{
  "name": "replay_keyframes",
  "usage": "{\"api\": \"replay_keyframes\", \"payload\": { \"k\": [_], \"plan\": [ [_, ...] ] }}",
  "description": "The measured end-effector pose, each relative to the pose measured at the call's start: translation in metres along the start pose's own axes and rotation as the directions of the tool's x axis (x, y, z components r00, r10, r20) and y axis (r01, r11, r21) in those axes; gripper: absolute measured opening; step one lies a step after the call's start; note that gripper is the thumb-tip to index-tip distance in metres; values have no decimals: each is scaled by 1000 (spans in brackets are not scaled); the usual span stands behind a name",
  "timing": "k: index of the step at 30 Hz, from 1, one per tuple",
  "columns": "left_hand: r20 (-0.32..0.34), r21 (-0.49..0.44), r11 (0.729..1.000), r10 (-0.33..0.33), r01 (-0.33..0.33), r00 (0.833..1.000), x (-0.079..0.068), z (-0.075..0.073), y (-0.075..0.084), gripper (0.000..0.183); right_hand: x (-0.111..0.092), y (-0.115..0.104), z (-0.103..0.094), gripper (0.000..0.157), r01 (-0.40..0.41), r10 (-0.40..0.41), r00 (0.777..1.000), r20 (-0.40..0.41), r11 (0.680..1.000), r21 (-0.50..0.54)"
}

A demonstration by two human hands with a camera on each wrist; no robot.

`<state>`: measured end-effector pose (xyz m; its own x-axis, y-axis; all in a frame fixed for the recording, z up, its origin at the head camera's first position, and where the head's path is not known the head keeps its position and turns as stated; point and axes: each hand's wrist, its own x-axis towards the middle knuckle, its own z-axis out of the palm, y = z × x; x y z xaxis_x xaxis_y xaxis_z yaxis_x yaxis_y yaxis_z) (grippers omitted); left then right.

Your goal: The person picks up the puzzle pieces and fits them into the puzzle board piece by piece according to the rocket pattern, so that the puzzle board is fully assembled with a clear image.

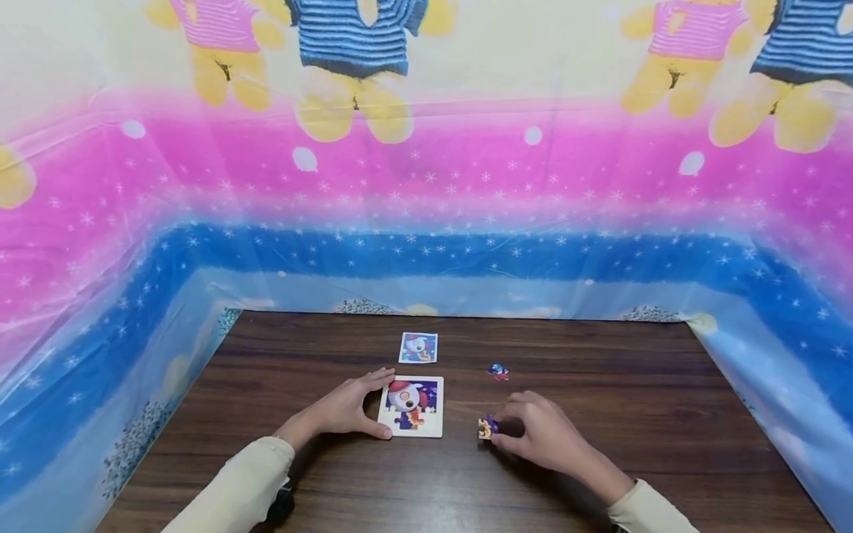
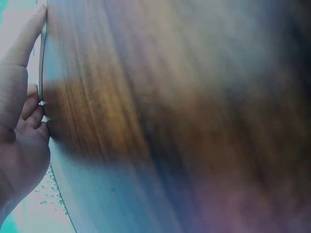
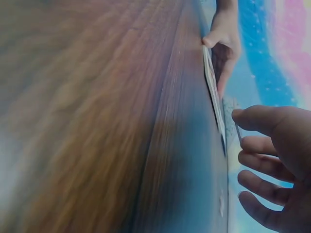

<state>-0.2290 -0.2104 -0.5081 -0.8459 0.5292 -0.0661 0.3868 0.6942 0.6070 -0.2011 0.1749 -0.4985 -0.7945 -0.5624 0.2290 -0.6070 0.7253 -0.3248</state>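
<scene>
My left hand [image 1: 343, 407] holds the left side of a white-framed puzzle board [image 1: 435, 427], thumb at the lower corner and fingers at the upper one. On the board is a cartoon picture of a round white character with red, with bare white areas along its lower part. To the right of the board, my right hand [image 1: 548, 435] pinches a purple and yellow puzzle piece [image 1: 486, 427] between thumb and fingers. The right wrist view shows this piece edge-on as a thin strip [image 3: 238, 135]. Another puzzle piece [image 1: 498, 371], blue and red, lies beyond the right hand.
A small picture card [image 1: 418, 348] with a similar cartoon lies behind the board. Everything rests on a dark wooden table [image 1: 586, 363]. A printed cloth [image 1: 466, 252] with bears and snowflakes hangs around its back and sides.
</scene>
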Motion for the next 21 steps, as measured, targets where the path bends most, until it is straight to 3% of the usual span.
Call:
{"api": "replay_keyframes", "payload": {
  "k": [9, 21],
  "plan": [
    [-1, -3, 1000, 4, -4, 1000, 1, 0, -1, 103, 31, -15, 24, 24, 41, -41, 999, -8, 999, 23],
    [0, -3, 1000, -2, 2, 1000, 3, 1, -1, 103, 59, -40, 38, 23, 111, -109, 994, -28, 992, 52]
  ]
}}
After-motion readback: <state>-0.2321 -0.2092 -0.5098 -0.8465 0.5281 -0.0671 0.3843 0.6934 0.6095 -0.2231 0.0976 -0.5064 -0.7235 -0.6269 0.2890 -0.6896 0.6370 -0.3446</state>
